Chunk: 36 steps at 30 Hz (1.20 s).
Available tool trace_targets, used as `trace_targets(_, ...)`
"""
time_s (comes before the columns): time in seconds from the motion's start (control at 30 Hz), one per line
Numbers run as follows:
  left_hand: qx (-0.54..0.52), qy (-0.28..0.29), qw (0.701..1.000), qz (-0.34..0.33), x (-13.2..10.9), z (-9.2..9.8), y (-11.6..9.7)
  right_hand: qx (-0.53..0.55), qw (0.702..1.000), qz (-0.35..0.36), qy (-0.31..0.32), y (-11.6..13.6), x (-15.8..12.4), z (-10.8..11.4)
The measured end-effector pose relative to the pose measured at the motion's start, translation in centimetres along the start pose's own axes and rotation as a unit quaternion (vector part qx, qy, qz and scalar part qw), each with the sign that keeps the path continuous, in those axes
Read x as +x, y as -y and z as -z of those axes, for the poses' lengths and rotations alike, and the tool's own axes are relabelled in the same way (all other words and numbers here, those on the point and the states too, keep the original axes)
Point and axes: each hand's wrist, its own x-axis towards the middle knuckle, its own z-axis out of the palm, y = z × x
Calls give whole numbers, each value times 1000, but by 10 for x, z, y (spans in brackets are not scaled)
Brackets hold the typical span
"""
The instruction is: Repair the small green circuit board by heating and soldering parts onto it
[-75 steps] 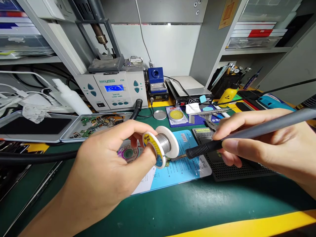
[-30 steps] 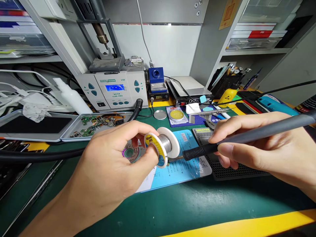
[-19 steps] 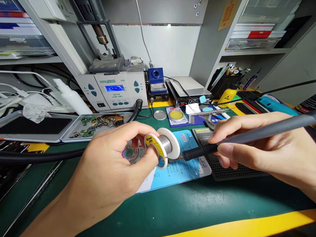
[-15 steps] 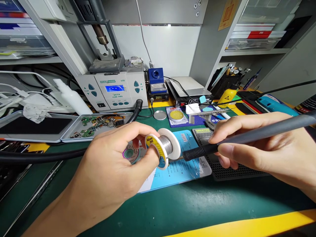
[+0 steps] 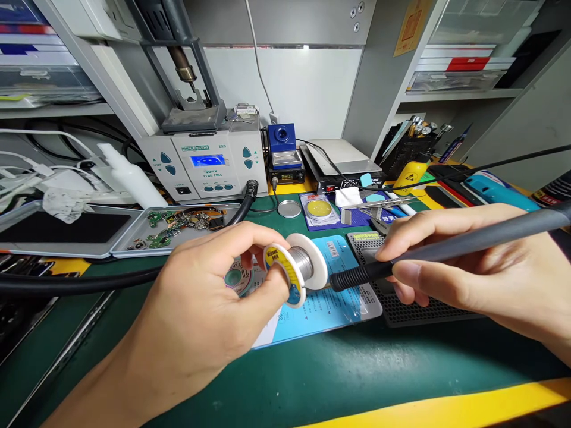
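Between thumb and fingers, my left hand [image 5: 214,303] pinches a small white spool of solder wire [image 5: 304,264] with a yellow and blue label. My right hand [image 5: 464,273] grips a black soldering iron [image 5: 446,246] like a pen, its ribbed front end pointing left. The iron's metal tip is close to the spool's lower right rim and partly hidden by it; I cannot tell whether they touch. Below both lies a light blue packet [image 5: 330,309]. Partly behind my left fingers is a second round spool [image 5: 236,278] with a green centre.
A hot-air station [image 5: 214,160] and blue iron holder [image 5: 282,142] stand at the back. Left is a tray [image 5: 120,241] with small circuit boards. A flux tin [image 5: 319,208], tweezers [image 5: 379,203] and a perforated black mat [image 5: 428,309] lie right of centre. A black hose [image 5: 80,284] crosses the left side.
My left hand and the solder spool have shifted very slightly to the right. The soldering iron in my right hand is almost unmoved.
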Motion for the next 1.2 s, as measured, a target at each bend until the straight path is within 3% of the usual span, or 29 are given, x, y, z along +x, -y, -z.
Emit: trace_targets(1.2,-3,-4,1000,-14,-2,-1,2,-12,1000,22,-10,0,2,1)
